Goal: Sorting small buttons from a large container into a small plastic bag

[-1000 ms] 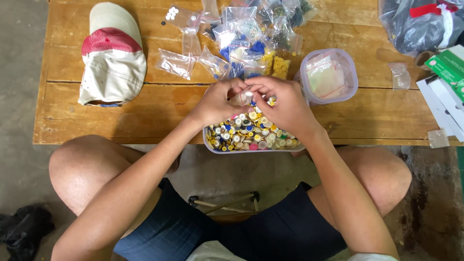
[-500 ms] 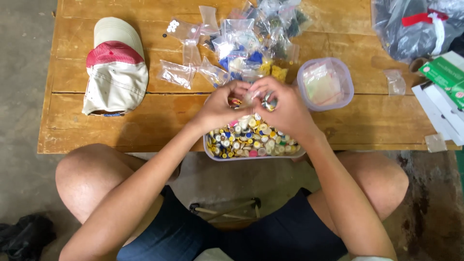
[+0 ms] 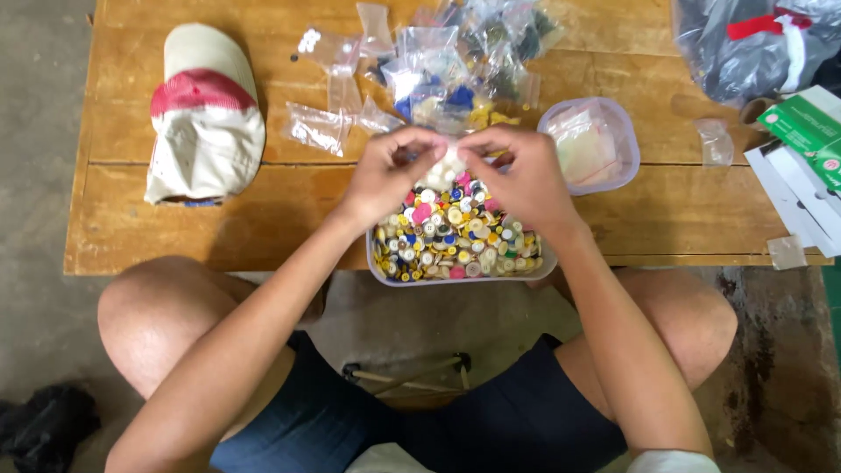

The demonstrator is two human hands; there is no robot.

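Note:
A clear plastic tub [image 3: 378,268] full of small coloured buttons sits at the near edge of the wooden table [image 3: 175,228]. Both hands meet just above its far side. My left hand [image 3: 385,175] and my right hand [image 3: 521,180] pinch a small clear plastic bag [image 3: 451,162] with pale buttons between their fingertips. A heap of small clear bags [image 3: 455,70] with sorted buttons lies right behind the hands.
A white and red cap [image 3: 203,114] lies on the table's left. The tub's clear lid [image 3: 589,144] rests to the right of my hands. A dark plastic bag [image 3: 745,44] and green and white boxes [image 3: 802,158] occupy the right side. My bare knees are under the table edge.
The hands have lifted slightly off the button pile and now hold the small bag between them at the tub's far side. The view has shifted a little.

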